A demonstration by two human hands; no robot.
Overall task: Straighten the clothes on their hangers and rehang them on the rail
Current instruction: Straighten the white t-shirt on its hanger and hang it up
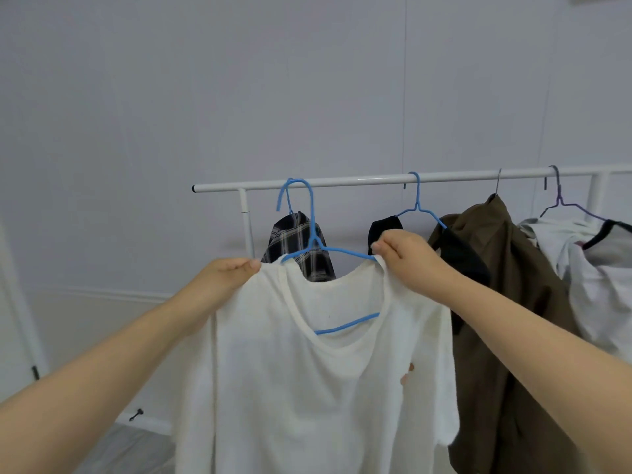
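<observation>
Two hands point(225, 278) point(407, 254) pinching fuzzy white shirt point(307, 388), thin blue hanger point(313, 234)

Mostly cloth and coated wire here

Nubby matt white tee point(307, 388), smooth blue coated hanger point(313, 234), glossy white metal rail point(342, 182), soft plaid shirt point(301, 248).

Setting: a room in a home, likely a bedroom or laundry corner. Evidence: plain pale wall point(136, 97) with a skirting board point(102, 294) along its foot; free-standing white clothes rail point(359, 182); wire hangers point(419, 203) hooked over it, carrying everyday clothes — checked shirt point(297, 248), brown jacket point(506, 268), white T-shirt point(307, 388); grey wood-look floor point(130, 449) at lower left.
</observation>
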